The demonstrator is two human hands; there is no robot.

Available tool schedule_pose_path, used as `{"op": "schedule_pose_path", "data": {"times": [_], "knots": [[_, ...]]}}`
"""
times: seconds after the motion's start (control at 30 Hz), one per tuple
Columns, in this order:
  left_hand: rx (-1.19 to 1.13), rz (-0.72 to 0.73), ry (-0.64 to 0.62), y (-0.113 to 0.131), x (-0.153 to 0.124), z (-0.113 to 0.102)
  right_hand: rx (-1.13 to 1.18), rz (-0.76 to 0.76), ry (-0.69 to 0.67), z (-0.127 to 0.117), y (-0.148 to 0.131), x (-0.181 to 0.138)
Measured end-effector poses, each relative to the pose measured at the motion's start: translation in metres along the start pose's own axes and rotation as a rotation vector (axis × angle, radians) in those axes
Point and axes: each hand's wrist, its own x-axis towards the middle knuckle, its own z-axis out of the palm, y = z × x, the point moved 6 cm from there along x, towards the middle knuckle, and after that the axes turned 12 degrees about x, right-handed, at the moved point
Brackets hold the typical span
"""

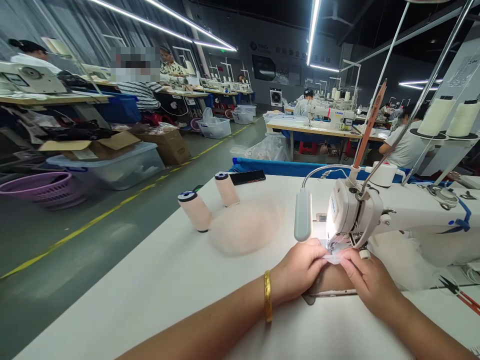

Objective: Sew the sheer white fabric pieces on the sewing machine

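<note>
Under the lit needle area of a white sewing machine (339,210) lies a small piece of sheer white fabric (333,258). From the left, my left hand (300,267) pinches its edge between thumb and fingers, with a gold bangle on the wrist. My right hand (369,275) pinches the same fabric from the right, close to the presser foot. Both hands rest near the machine's plate, fingertips a short way apart. A heap of sheer pale fabric (397,255) sits behind my right hand, beneath the machine arm.
Two pale thread cones (195,212) (226,190) and a black phone (247,177) stand and lie at the table's far left. A blurred pale fabric heap (245,227) is beside them. Red-handled snips (463,295) lie at right. A grey lamp (303,215) hangs by the needle. Other people sew beyond.
</note>
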Motion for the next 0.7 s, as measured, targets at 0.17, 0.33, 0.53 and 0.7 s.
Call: {"op": "schedule_pose_path", "data": {"times": [0.17, 0.33, 0.53, 0.7], "knots": [[0.162, 0.126, 0.091, 0.01, -0.008, -0.003, -0.074, -0.072, -0.081, 0.005, -0.001, -0.004], [0.274, 0.305, 0.137, 0.031, -0.03, -0.001, -0.151, -0.198, -0.279, 0.011, -0.013, -0.017], [0.27, 0.341, 0.101, 0.036, -0.038, 0.003, -0.179, -0.148, -0.334, 0.011, -0.015, -0.02], [0.27, 0.333, 0.118, 0.031, -0.034, 0.003, -0.205, -0.138, -0.337, 0.013, -0.008, -0.017]]}}
